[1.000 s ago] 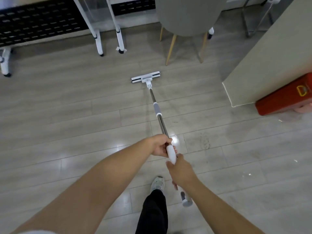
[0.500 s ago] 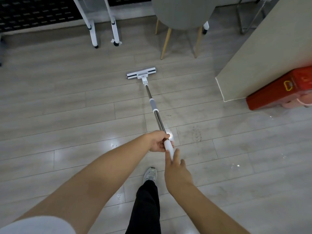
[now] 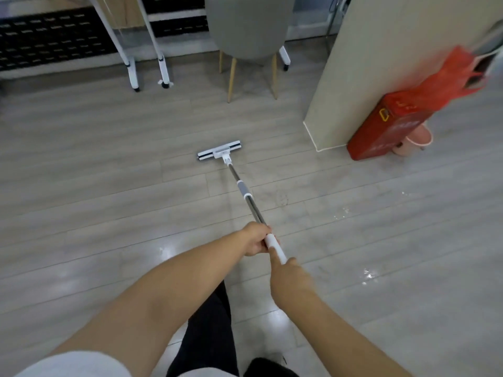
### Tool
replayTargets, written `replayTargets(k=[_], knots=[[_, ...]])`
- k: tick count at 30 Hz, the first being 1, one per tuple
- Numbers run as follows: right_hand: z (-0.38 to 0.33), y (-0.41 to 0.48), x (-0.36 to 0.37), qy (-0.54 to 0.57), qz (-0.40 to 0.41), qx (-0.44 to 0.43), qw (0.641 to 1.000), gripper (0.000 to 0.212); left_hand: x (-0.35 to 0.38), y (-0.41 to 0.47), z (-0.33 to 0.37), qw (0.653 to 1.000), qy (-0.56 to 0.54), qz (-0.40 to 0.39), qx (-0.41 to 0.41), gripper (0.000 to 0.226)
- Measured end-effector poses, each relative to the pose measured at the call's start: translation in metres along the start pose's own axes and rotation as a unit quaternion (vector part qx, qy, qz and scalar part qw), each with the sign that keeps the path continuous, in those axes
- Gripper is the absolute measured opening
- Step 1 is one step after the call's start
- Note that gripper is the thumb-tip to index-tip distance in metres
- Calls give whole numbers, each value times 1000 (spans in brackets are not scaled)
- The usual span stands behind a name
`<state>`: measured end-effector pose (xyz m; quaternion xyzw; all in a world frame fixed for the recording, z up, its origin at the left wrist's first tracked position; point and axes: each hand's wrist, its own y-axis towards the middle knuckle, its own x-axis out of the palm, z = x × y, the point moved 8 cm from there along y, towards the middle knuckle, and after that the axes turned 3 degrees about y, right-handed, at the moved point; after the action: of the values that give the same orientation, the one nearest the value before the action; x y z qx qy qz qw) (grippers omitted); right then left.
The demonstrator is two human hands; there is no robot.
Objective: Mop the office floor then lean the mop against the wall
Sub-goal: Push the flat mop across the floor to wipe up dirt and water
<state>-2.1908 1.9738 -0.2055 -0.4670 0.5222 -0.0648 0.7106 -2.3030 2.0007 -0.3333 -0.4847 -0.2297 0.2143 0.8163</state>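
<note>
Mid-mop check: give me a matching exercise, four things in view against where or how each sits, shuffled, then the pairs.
Things:
1 mop head
2 mop handle
3 grey chair
4 red box

States:
A at the foot of the beige wall
B held by the left hand and right hand
C flat on the floor
D on wooden legs, beyond the mop head

Pairs: 1-C, 2-B, 3-D, 4-A

An office: grey plank floor (image 3: 109, 186), white desk legs (image 3: 130, 69), grey chair (image 3: 247, 31).
</note>
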Motion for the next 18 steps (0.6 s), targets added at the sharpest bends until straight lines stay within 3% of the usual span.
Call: replayTargets(k=[5, 9, 13, 15, 18], knots=[[26, -59, 45, 73, 8, -5, 997, 71, 35, -33, -56, 990, 136, 28, 15, 25], [22, -57, 58, 141, 6, 3, 990, 78, 23, -38, -52, 951, 293, 92, 34, 26], [16, -43, 63, 296, 6, 34, 955, 50, 13, -20, -39, 907, 404, 113, 15, 58], [10, -29, 62, 306, -5, 31, 952, 51, 8, -2, -29, 896, 424, 125, 26, 75], [2, 8, 43, 273, -21, 11, 962, 59, -4, 29, -3, 910, 393, 123, 59, 75]])
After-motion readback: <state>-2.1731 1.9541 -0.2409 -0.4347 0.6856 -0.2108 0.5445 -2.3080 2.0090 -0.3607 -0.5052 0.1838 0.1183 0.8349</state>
